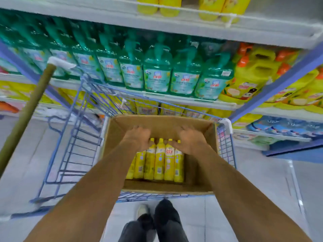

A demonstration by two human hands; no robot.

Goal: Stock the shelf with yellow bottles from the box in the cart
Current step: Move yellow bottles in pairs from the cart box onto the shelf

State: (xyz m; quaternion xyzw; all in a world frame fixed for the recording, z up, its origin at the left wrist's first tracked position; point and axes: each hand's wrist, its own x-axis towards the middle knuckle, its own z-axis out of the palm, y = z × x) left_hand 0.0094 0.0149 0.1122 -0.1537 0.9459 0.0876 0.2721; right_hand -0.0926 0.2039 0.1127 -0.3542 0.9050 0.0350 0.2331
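In the cart (70,145)'s box (162,123), left hand (138,139) and right hand (190,140) cover the bottles (160,161)' caps, whether gripping I cannot tell.

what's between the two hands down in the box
In the head view, the capped tops of two yellow bottles stand in the gap between the left hand and the right hand, inside the cardboard box.

Head camera — looks steeply down, close over box (162,124) in cart (75,147).
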